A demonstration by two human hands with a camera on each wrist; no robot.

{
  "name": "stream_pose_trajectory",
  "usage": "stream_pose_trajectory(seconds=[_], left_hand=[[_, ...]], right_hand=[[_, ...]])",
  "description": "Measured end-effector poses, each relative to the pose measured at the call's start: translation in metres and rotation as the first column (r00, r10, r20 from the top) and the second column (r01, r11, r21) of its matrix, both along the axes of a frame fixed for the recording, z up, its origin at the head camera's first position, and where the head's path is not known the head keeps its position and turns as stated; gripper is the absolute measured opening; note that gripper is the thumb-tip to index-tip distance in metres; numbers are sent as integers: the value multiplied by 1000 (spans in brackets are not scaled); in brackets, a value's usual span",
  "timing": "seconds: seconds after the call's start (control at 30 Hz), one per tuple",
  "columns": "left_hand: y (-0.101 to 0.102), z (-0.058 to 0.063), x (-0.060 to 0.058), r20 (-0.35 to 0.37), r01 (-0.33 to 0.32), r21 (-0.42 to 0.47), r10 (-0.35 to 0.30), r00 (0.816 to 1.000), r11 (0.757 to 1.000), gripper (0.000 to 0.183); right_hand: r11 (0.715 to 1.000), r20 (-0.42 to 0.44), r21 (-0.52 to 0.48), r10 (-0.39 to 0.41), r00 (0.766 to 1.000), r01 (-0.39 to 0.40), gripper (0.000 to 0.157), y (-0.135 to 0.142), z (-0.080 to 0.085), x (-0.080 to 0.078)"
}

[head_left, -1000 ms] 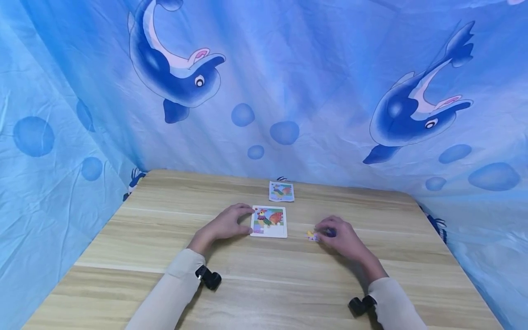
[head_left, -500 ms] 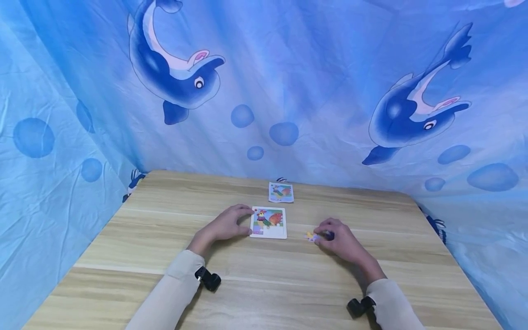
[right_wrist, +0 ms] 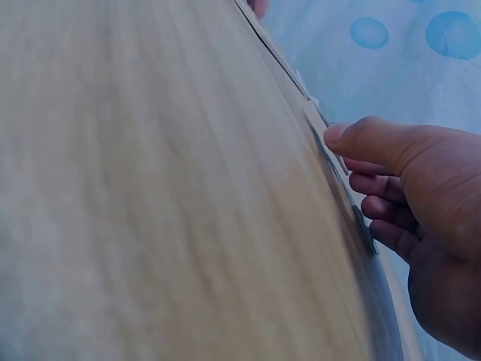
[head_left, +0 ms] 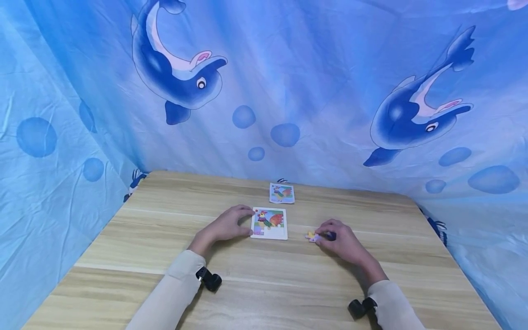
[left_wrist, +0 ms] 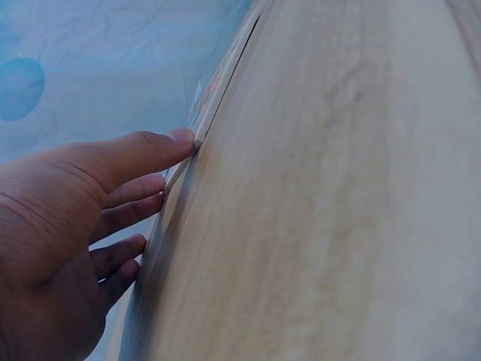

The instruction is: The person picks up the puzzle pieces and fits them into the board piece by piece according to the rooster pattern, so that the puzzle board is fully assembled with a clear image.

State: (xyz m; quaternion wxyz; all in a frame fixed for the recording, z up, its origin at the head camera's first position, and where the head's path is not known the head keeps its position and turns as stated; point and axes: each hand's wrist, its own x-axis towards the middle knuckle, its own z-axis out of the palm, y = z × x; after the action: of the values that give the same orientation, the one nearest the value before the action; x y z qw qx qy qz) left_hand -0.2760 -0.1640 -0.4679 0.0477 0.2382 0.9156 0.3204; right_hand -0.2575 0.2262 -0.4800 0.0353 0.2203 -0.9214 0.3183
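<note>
A jigsaw puzzle (head_left: 270, 218) in a white square frame, with a rooster picture and a bare white patch at its lower right, lies mid-table. My left hand (head_left: 228, 223) holds its left side, thumb at the near corner and index finger at the far one. In the left wrist view, the thumb (left_wrist: 161, 147) presses the frame's edge. To the right, my right hand (head_left: 340, 238) pinches a yellow and purple puzzle piece (head_left: 311, 236) between thumb and index finger, low over the table. A dark blue piece (head_left: 331, 235) shows under the curved fingers, partly hidden.
Behind the puzzle lies a small picture card (head_left: 282, 193) with the same rooster. The wooden table (head_left: 255, 284) ends at a blue dolphin-print curtain (head_left: 321, 91) at the back and sides. Black cameras sit on both wrists.
My right thumb and index finger have drawn closer onto the yellow and purple piece, which has turned slightly. The left hand and the puzzle stay where they were.
</note>
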Motion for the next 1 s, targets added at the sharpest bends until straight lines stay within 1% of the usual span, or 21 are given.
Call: stream_pose_trajectory(seconds=[0.2,0.33,0.57,0.67,0.77,1.0], left_hand=[[1,1,1,16,-8,-7,9,1000,1000,64],[1,1,1,10,-6,-8,6,1000,1000,64],[0,0,1,11,-3,2,3,1000,1000,64],[1,1,1,5,-2,4,2,1000,1000,65],[1,1,1,4,-5,1,5,1000,1000,65],[0,0,1,-1,-6,-11,6,1000,1000,64]], right_hand=[[999,8,-33,-8,1000,8,23,-2,1,-2],[999,3,-47,12,1000,-12,23,-10,1,-4],[996,11,-57,73,997,-73,21,-38,2,-7],[994,19,-63,87,996,-86,20,-53,3,-8],[992,6,-69,107,994,-107,20,-67,3,-9],[989,-5,-87,121,993,-121,21,-90,3,-12]])
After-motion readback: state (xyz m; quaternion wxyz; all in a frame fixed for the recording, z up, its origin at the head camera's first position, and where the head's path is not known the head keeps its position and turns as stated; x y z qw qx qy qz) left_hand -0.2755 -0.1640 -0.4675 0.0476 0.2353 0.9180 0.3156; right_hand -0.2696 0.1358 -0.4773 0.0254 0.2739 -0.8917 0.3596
